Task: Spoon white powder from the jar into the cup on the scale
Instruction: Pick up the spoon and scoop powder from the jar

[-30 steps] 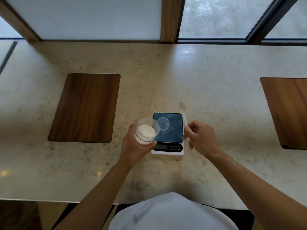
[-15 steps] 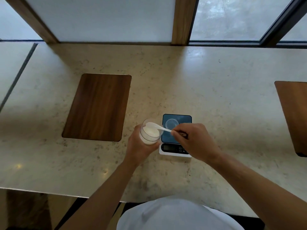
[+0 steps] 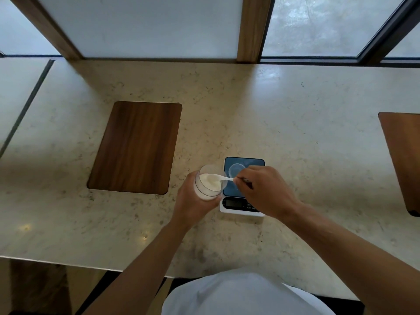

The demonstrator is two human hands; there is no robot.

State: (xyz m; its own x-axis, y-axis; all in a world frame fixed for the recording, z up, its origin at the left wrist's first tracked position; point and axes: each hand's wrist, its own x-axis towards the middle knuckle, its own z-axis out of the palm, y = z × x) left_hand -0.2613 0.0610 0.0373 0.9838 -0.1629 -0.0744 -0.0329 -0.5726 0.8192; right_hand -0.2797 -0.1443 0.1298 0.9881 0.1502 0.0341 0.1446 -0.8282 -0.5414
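Left hand [image 3: 193, 204] is cupped with fingers [image 3: 213, 199] wrapped; right hand [image 3: 264, 192] pinches, forearms converging from below.

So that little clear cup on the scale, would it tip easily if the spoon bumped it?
Probably. The cup looks thin, clear and empty, so likely very light. It stands loose on the scale, so a nudge might slide or tip it.

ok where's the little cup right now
In the head view the cup sits on the scale, right of the jar, just beyond the right hand.

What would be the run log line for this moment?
left hand: holds jar | right hand: spoon in jar | cup: looks empty
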